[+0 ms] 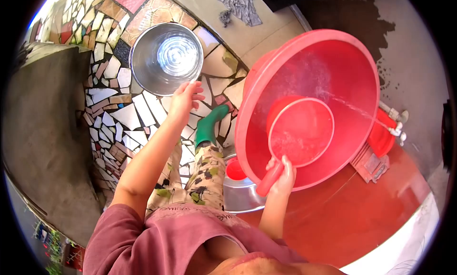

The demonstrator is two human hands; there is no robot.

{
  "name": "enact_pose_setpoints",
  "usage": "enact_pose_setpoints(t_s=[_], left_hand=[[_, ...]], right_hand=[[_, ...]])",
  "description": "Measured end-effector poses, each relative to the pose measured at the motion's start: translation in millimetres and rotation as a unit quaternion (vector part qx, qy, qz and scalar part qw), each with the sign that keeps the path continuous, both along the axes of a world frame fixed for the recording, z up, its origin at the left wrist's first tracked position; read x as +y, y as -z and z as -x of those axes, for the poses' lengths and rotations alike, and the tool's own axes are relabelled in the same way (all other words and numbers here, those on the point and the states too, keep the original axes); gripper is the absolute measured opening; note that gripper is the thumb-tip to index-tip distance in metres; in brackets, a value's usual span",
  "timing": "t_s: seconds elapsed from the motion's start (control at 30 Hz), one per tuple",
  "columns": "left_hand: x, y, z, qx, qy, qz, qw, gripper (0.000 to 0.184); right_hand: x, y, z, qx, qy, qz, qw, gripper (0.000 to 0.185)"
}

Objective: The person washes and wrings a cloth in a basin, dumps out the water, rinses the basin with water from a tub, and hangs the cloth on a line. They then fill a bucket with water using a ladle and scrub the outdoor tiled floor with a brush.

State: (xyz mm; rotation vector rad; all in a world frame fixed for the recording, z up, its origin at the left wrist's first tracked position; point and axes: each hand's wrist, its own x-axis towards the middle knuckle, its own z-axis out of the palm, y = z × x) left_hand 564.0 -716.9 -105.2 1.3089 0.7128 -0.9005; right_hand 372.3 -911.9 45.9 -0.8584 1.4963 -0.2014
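Observation:
My right hand (282,179) is wrapped around the handle of a pink-red dipper (302,132). The dipper is over the inside of a large red plastic tub (247,108), with what looks like water in its bowl. A thin stream of water (352,106) runs from a tap (396,131) into the tub. My left hand (184,101) overlaps the lower right rim of a shiny metal bucket (143,80). Its fingers are loosely bent and apart, with nothing visible between them; whether it touches the rim is unclear.
A metal basin (240,199) with a small red container (234,170) sits beside my leg. My green boot (209,125) stands on broken-tile paving (126,117). A grey cloth (243,6) lies at the top, a dark concrete block (47,132) at left, a red ledge (342,213) at right.

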Motion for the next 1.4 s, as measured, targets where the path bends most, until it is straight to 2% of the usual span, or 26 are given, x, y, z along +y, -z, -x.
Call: enact_pose_setpoints(t_s=[0.07,0.23,0.33,0.37,0.4,0.47,0.5,0.57,0.6,0.63,0.7,0.73,0.8,0.83,0.87,0.97,1.0,1.1,1.13,1.17,1.2,1.27,1.3,1.33,1.37,1.4], left_hand=[[-9.6,1.4,-7.3,0.016,-0.028,0.036,0.999,0.032],[-8.7,11.5,-15.1,0.057,-0.075,0.091,0.991,0.021],[-7.4,10.4,-20.7,0.041,-0.233,0.062,0.97,0.012],[0.4,22.6,-21.1,0.035,-0.24,0.057,0.969,0.012],[9.4,43.5,-16.2,0.035,-0.304,0.106,0.946,0.011],[27.7,16.2,-32.6,0.024,-0.2,0.07,0.977,0.024],[36.2,22.8,-36.2,0.018,-0.207,0.062,0.976,0.024],[49.4,55.4,-34.7,0.006,-0.167,0.089,0.982,0.026],[51.7,77.4,-34.2,0.007,-0.2,0.12,0.972,0.03],[50.6,67.3,-40.1,0.007,-0.203,0.118,0.972,0.03],[47.4,50.5,-48.4,0.022,-0.241,0.041,0.969,0.028],[49.5,55.4,-49.2,0.022,-0.243,0.041,0.969,0.028],[54.8,70.2,-50.2,0.021,-0.193,-0.005,0.981,0.044],[58.1,68.0,-51.5,0.02,-0.194,-0.006,0.981,0.044],[62.3,64.7,-53.5,0.016,-0.144,-0.051,0.988,0.05],[75.2,67.8,-53.2,0.002,-0.055,-0.118,0.991,0.057],[80.9,72.5,-51.1,-0.007,-0.017,-0.139,0.99,0.059],[104.4,86.5,-39.0,-0.023,0.042,-0.205,0.978,0.058],[111.2,84.8,-35.3,-0.024,0.059,-0.233,0.97,0.057],[118.3,83.9,-30.4,-0.025,0.078,-0.258,0.963,0.057],[129.7,88.8,-23.1,-0.031,0.107,-0.266,0.958,0.056],[168.2,118.6,-0.9,-0.09,0.178,-0.309,0.93,0.055],[189.2,140.0,13.3,-0.143,0.22,-0.343,0.902,0.054],[206.7,145.6,21.8,-0.143,0.26,-0.373,0.879,0.053],[222.3,146.7,32.5,-0.141,0.3,-0.406,0.852,0.052],[234.7,139.6,40.5,-0.131,0.322,-0.415,0.841,0.051]], right_hand=[[18.0,-34.4,-13.3,0.0,-0.038,0.018,0.999,0.019],[55.7,-64.4,-47.8,-0.04,-0.059,0.068,0.995,0.023],[65.1,-51.0,-52.0,-0.065,-0.148,0.107,0.981,0.032],[70.2,-48.9,-61.1,-0.072,-0.154,0.101,0.98,0.032],[75.2,-47.1,-70.8,-0.071,-0.158,0.126,0.977,0.034],[81.7,-37.0,-79.8,-0.077,-0.176,0.161,0.968,0.042],[85.6,-32.1,-85.8,-0.083,-0.181,0.152,0.968,0.042],[93.2,-25.8,-97.8,-0.102,-0.21,0.236,0.943,0.05],[91.0,-19.4,-97.4,-0.13,-0.248,0.265,0.923,0.059],[95.6,-18.7,-104.9,-0.131,-0.251,0.263,0.922,0.059],[104.7,-20.8,-123.9,-0.123,-0.282,0.428,0.85,0.064],[106.3,-22.6,-127.4,-0.123,-0.284,0.428,0.849,0.064],[108.3,-25.1,-131.7,-0.12,-0.326,0.501,0.792,0.07],[104.4,-24.0,-125.0,-0.122,-0.327,0.501,0.792,0.07],[95.7,-21.2,-111.2,-0.098,-0.35,0.524,0.771,0.072],[72.7,-28.3,-105.1,0.021,-0.349,0.615,0.707,0.042],[65.6,-30.9,-101.8,0.036,-0.329,0.611,0.719,0.033],[20.5,-9.6,-71.5,-0.014,-0.15,0.459,0.875,0.034],[11.7,-1.2,-76.8,-0.011,-0.064,0.451,0.89,0.041],[-5.2,18.0,-66.1,0.041,-0.03,0.427,0.903,0.041],[-26.8,37.6,-50.9,0.083,-0.024,0.344,0.935,0.046],[-74.0,108.9,-8.0,0.123,0.044,0.21,0.969,0.043],[-106.6,154.4,28.8,0.142,0.026,0.114,0.983,0.044],[-135.8,199.6,66.5,0.141,0.024,0.007,0.99,0.06],[-146.5,227.1,82.2,0.146,0.033,0.002,0.989,0.06],[-151.1,252.9,92.1,0.265,0.046,0.055,0.962,0.071]])
